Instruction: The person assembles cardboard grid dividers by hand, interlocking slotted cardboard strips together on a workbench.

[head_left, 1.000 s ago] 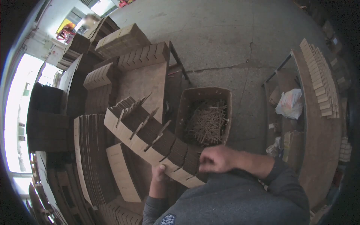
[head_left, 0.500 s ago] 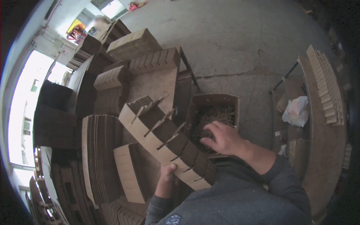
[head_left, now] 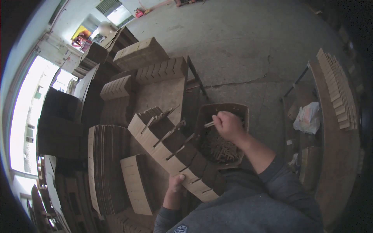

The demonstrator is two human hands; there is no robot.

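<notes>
Brown table (head_left: 166,92), slotted cardboard stacks (head_left: 161,71) on top, side bench (head_left: 335,163) bearing cardboard pieces (head_left: 337,91)

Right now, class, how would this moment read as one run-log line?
left hand: grips slotted tan-and-brown cardboard stack | right hand: closed on thin pale strips, over brown bin | bin: holds loose thin scraps

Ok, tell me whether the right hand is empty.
No, the right hand holds thin strips that stick out beside its thumb, above the bin.

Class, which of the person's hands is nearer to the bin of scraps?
Right. The right hand is over the bin, holding thin strips; the left hand is outside it, gripping the slotted cardboard stack.
</notes>
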